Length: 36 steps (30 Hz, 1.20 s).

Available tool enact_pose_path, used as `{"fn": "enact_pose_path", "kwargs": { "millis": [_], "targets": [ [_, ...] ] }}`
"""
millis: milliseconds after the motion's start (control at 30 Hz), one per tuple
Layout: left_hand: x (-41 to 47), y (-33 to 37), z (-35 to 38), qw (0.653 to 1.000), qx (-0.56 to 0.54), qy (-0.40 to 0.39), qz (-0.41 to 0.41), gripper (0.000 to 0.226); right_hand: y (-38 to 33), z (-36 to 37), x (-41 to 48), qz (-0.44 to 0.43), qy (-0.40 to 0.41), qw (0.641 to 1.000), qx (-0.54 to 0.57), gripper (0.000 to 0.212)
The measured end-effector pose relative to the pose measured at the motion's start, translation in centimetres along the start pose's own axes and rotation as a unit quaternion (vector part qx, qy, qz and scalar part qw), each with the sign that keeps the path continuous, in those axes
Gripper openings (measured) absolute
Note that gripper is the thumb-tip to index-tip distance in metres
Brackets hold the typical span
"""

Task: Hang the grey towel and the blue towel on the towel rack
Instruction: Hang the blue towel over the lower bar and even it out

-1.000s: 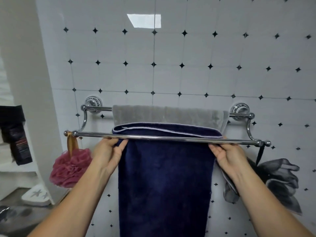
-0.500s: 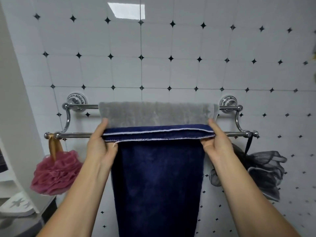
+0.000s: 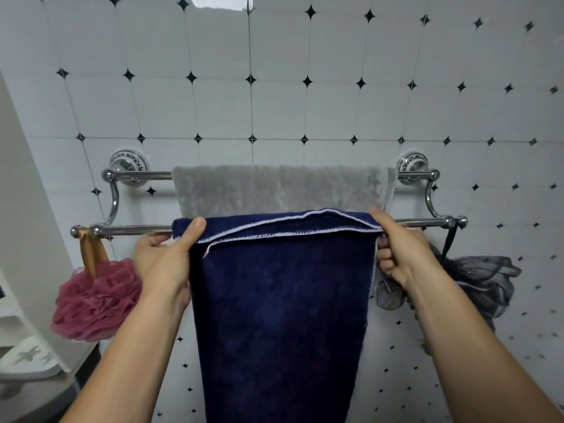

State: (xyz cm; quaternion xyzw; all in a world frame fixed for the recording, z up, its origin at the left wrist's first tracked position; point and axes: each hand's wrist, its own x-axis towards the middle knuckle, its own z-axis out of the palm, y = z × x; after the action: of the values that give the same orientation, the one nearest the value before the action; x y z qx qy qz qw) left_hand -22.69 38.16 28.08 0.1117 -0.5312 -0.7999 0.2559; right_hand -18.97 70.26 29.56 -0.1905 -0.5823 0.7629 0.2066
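The grey towel (image 3: 274,189) hangs over the rear bar of the chrome double towel rack (image 3: 128,230) on the tiled wall. The dark blue towel (image 3: 280,306) drapes over the front bar, its white-stitched top edge folded across the bar and its long front panel hanging straight down. My left hand (image 3: 166,257) pinches the blue towel's upper left corner, thumb on top. My right hand (image 3: 396,248) grips the upper right corner, fingers curled under the edge.
A pink bath pouf (image 3: 94,297) hangs from the front bar's left end on a tan ribbon. A grey mesh pouf (image 3: 476,279) hangs from the right end. A white shelf unit (image 3: 27,358) stands at the lower left.
The blue towel's folded edge has come further over the front bar towards me. Both hands shifted from under the bar to its top corners. The view moved closer and to the right.
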Motion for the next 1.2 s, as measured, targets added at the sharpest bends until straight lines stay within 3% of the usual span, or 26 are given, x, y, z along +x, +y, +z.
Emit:
{"fn": "enact_pose_path", "kwargs": {
  "millis": [133, 233, 433, 533, 733, 1200],
  "targets": [
    [0.5, 1.0, -0.9, 0.989, 0.093, -0.092, -0.071, 0.042, -0.2, -0.1, -0.2, -0.014, -0.015, 0.998, -0.062, 0.039],
    [0.8, 1.3, -1.3, 0.98, 0.119, -0.14, -0.071, 0.036, -0.2, -0.2, -0.6, -0.03, -0.034, 0.998, -0.05, 0.033],
    [0.1, 0.8, -1.9, 0.979, 0.11, -0.166, -0.043, 0.042, 2.0, -1.2, -1.4, -0.186, -0.024, 0.98, -0.073, 0.047],
    [-0.6, -0.5, -3.6, 0.977, 0.118, -0.175, -0.03, 0.045, 5.5, -2.8, -1.7, -0.209, -0.025, 0.974, -0.079, 0.052],
    [-3.1, -5.5, -9.2, 0.96, 0.201, -0.194, 0.015, 0.054, 14.8, -6.3, -2.9, -0.153, -0.027, 0.979, -0.129, 0.057],
    [-5.6, -16.4, -15.1, 0.936, 0.27, -0.213, -0.076, 0.043, 23.4, -9.8, -4.8, -0.048, -0.035, 0.982, -0.177, 0.054]
  ]
}}
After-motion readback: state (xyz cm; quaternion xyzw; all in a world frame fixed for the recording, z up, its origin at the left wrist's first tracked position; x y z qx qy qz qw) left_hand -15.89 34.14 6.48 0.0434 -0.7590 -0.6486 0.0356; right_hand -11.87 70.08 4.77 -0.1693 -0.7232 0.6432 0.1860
